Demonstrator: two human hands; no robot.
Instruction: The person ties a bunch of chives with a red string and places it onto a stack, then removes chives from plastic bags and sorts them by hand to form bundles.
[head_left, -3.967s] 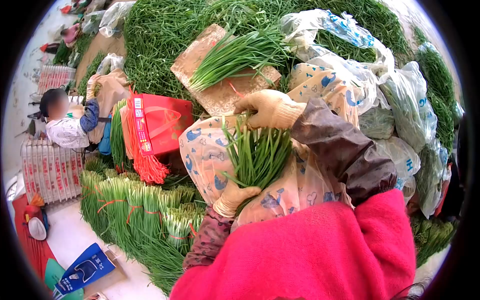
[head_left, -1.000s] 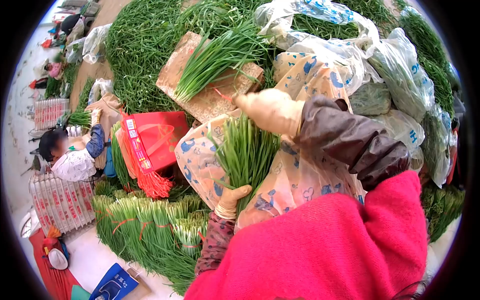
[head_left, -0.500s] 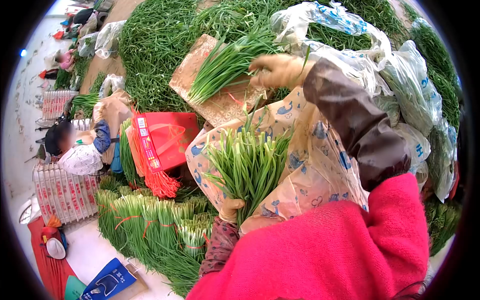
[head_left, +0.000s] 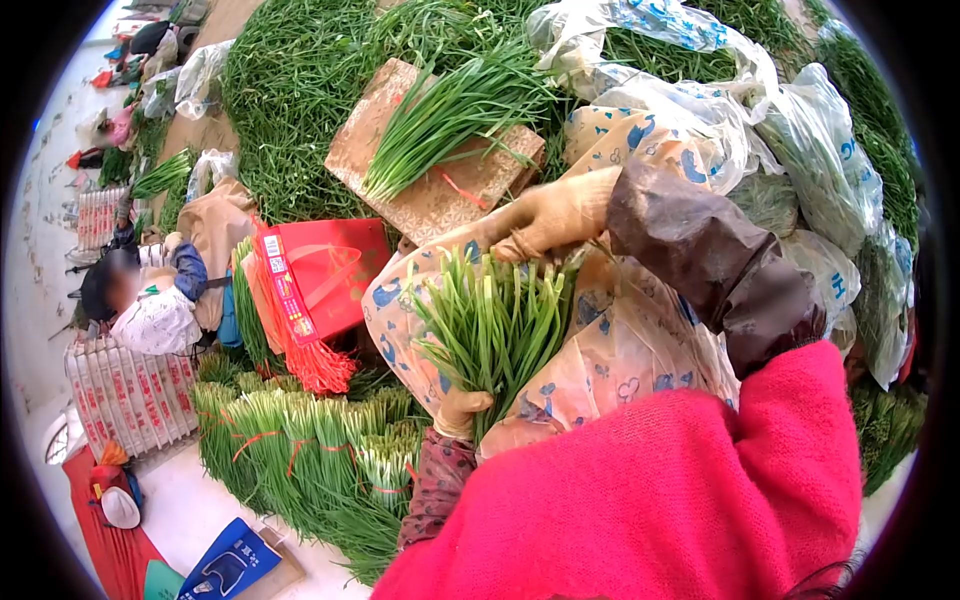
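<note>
My gloved left hand is wrapped round the lower part of a bunch of green stalks, held upright over my patterned plastic apron. At the top of the bunch is my gloved right hand, its fingers bent down at the cut pale ends; what lies between the fingertips is too small to make out. Beyond it, a loose bundle of long green leaves rests on a brown patterned board, with a red tie beside it.
Left of me stand a red bag with red ties and rows of tied bundles. A heap of loose greens lies ahead, plastic bags at right. A co-worker sits at far left, near stacked white crates.
My right hand has come down from above the board to the top of the bunch. My left hand keeps its hold. The co-worker's greens have shifted.
</note>
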